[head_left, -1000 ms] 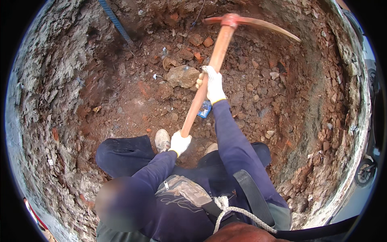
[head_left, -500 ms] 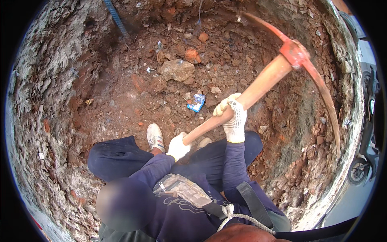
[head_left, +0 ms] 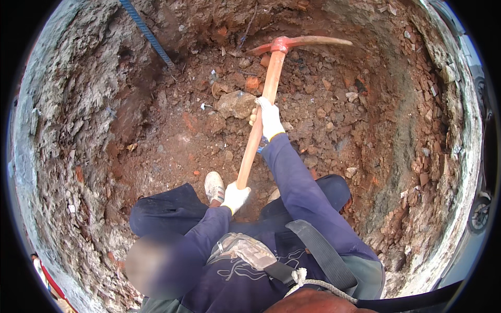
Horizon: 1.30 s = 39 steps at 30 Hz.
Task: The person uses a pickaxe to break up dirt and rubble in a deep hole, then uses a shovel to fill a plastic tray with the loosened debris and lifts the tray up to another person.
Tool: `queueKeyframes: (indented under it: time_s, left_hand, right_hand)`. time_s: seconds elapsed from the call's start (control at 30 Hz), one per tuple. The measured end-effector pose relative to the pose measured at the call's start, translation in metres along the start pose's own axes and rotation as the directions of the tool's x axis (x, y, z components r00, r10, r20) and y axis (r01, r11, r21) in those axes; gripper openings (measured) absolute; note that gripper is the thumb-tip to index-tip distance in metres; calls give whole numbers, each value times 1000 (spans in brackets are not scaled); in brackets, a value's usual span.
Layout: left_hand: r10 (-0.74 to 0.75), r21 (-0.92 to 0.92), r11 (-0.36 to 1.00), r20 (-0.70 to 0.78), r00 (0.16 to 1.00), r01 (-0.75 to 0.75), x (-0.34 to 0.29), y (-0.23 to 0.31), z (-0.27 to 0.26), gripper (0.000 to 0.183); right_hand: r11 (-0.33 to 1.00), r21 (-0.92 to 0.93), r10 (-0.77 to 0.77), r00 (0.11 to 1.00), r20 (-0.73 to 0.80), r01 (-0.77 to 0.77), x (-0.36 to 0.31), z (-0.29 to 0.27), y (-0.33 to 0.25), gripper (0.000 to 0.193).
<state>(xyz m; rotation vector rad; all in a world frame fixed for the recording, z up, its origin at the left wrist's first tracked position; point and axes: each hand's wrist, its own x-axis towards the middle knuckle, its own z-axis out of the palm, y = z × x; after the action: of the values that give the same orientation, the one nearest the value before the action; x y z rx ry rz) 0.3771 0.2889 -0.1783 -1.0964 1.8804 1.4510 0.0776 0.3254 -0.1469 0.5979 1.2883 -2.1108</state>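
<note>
Both my hands wear white knit gloves and grip one pickaxe (head_left: 272, 78). My left hand (head_left: 236, 198) is closed round the butt of its wooden handle, close to my body. Farther up the shaft, my right hand (head_left: 269, 119) wraps the handle below the red head (head_left: 280, 44). One arm of the head points left toward the soil at the far side; the longer arm reaches right. Whether the left tip touches the ground I cannot tell. A large pale rock (head_left: 236, 104) lies just left of my right hand. My right forearm mostly covers a blue wrapper (head_left: 260, 149).
I am in a dug pit with rough earth walls (head_left: 68, 135) curving round both sides. A blue ribbed steel bar (head_left: 146, 34) stands at the far left. Brick pieces (head_left: 252, 83) and rubble litter the floor. My shoe (head_left: 214, 187) is beside my left hand. Beyond the right rim stands a motorbike (head_left: 479, 214).
The pickaxe has swung from the upper right to the far middle, its head now lower over the soil. My right hand moved left and forward along with it; my left hand shifted slightly.
</note>
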Motion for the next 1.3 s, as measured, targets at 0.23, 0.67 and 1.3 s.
queueKeyframes:
  time_s: [0.23,0.67,1.3]
  left_hand:
    - [181,266,945,52,982,-189,-24,-38,22,38]
    - [261,-66,965,213,942,-252,-1,30,42,24]
    - [402,154,889,187,896,-431,-15,51,24,34]
  right_hand:
    - [975,206,-95,993,74,78,-115,-91,18,20]
    - [986,-114,-130,991,-45,124,-53,-52,-67,25]
    - [939,242,-235,969,-73,246,-115,-91,-94,24]
